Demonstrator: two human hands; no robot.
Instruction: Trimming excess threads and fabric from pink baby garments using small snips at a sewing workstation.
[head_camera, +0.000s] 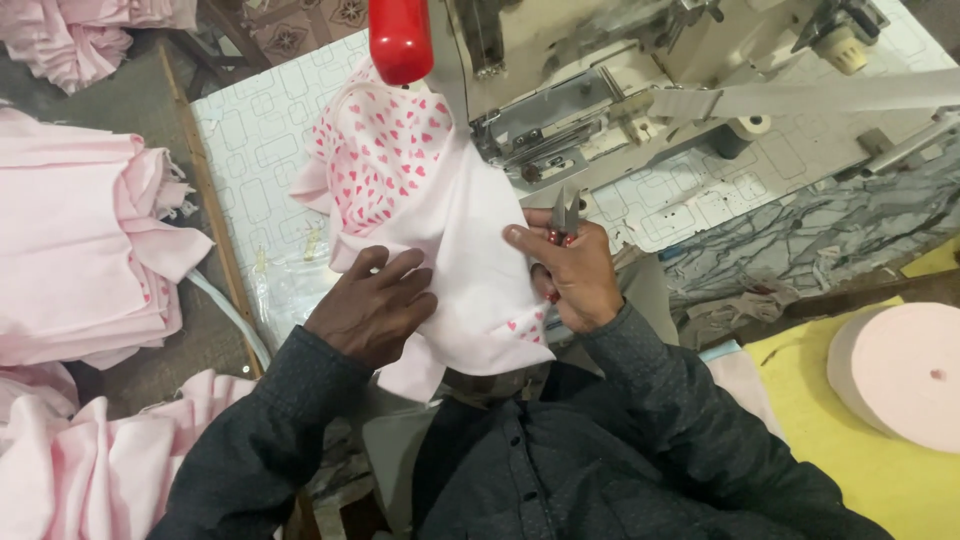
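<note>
No package, label, sign or screen shows, as far as visible.

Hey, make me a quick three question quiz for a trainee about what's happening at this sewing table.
1. True or false: the left hand lies flat on the pink garment.
2. What does the right hand hold? A) small snips B) a ruler C) a spool
3. Fill in: the garment's printed part shows small red ____.

Key
1. True.
2. A: small snips, blades pointing toward the sewing machine.
3. Hearts.
</note>
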